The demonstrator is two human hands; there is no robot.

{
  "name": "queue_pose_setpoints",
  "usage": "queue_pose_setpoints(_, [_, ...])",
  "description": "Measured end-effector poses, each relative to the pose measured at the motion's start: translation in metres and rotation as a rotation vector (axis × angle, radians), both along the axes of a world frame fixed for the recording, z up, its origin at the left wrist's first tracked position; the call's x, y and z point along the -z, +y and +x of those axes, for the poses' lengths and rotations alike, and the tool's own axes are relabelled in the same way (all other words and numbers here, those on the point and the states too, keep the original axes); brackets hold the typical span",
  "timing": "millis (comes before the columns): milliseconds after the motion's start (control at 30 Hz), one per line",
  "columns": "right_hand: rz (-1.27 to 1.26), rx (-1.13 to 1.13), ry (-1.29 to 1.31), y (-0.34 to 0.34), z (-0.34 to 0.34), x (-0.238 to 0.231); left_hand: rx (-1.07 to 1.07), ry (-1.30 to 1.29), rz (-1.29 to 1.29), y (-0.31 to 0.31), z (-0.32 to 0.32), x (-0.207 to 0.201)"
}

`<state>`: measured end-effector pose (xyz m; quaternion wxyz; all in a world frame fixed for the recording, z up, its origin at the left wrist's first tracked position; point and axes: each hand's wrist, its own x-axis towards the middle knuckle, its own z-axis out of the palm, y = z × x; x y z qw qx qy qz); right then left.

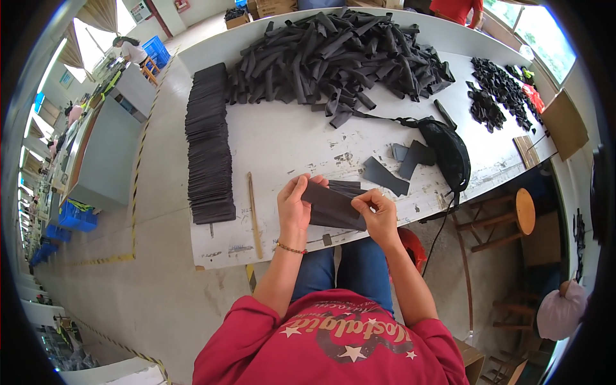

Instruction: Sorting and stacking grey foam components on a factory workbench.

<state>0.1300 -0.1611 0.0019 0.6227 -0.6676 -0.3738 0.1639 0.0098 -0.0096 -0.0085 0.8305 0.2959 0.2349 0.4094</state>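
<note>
Between my two hands a flat black fabric piece is held up over the table's front edge. My left hand is closed on its left end, thumb on top, and a beaded bracelet circles that wrist. My right hand pinches the piece's right end between thumb and fingers. More black pieces lie on the table just behind it, partly hidden. A thin wooden stick rests left of my left hand. Right of my hands are a few loose black cut pieces.
Along the left side of the white table runs a long neat stack of black pieces. A large heap of rolled black pieces covers the back. At right are a black pouch with a cord, small black scraps and a wooden stool.
</note>
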Motion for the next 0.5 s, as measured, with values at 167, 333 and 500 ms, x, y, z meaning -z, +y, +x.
queue_pose_setpoints(167, [-0.197,-0.044,0.257,-0.014,0.012,0.01,0.063,0.017,-0.062,-0.006,0.003,0.015])
queue_pose_setpoints(333, [-0.286,-0.048,0.162,-0.018,0.015,0.039,0.163,0.137,0.171,0.014,-0.002,0.031])
queue_pose_setpoints(500, [-0.435,-0.06,-0.222,-0.022,0.026,0.02,-0.023,0.476,0.463,0.073,0.007,0.051])
